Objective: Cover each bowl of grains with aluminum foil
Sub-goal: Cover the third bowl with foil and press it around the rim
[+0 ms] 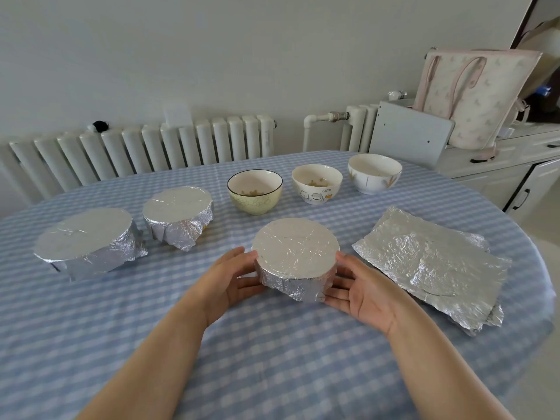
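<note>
Foil-covered bowl (295, 257) is cupped between the spread fingers of left hand (225, 281) and right hand (362, 291); foil sheets (433, 265) are stacked just right of them.

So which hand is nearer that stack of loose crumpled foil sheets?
Right. The right hand rests beside the stack of loose crumpled foil sheets; the left hand sits beyond the foil-covered bowl between them.

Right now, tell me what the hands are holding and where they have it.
Both hands hold the nearest foil-covered bowl by its sides: the left hand cups its left side, the right hand its right side, over the folded-down foil.
</note>
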Available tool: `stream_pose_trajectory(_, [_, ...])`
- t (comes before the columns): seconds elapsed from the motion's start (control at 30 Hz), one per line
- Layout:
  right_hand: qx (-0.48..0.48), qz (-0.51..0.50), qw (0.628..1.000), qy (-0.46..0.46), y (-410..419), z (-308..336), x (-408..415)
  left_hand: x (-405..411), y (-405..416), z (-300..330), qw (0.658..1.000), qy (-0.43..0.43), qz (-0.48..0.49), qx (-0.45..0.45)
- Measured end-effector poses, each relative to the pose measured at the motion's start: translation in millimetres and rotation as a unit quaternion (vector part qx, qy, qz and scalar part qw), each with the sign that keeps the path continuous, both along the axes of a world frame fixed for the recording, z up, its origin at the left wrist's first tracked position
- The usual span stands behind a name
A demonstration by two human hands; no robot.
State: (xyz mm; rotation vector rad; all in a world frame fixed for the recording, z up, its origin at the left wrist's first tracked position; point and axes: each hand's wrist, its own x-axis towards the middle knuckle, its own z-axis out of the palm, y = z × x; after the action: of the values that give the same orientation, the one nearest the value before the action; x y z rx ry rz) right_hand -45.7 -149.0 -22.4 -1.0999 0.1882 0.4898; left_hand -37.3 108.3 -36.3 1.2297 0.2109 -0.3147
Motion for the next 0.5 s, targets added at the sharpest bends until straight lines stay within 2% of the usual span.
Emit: stream_pose_trajectory(0.5, [0.014,-0.015,1.0,-0.014,1.5,4.2,7.7,2.7,-1.0,7.2,0.999,-0.012,-0.029,-0.015])
